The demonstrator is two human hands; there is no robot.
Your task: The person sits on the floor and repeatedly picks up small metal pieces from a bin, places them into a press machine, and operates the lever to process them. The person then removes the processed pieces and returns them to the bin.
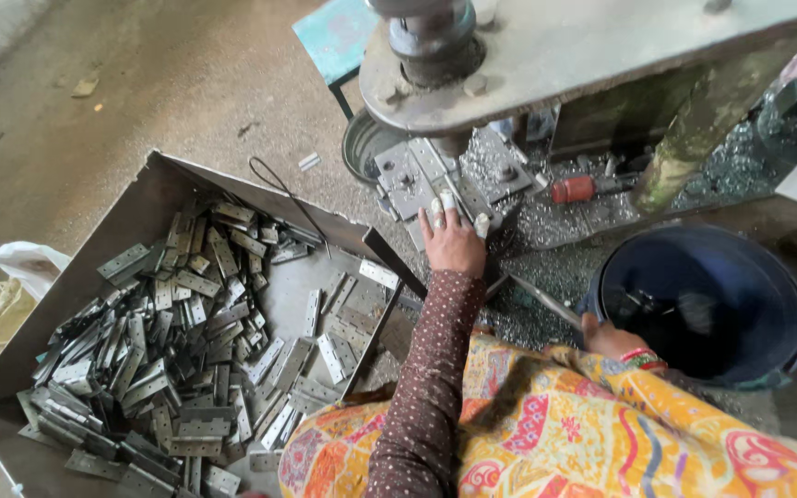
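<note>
Her left hand (452, 242) presses a flat grey metal hinge plate (414, 180) onto the press bed (495, 171), fingers spread flat, not clenched. Her right hand (606, 337) clasps a thin metal lever (546, 302). The open sheet-metal tray (154, 180) beside her holds heaped hinge plates (186, 350), so much work looks left.
</note>
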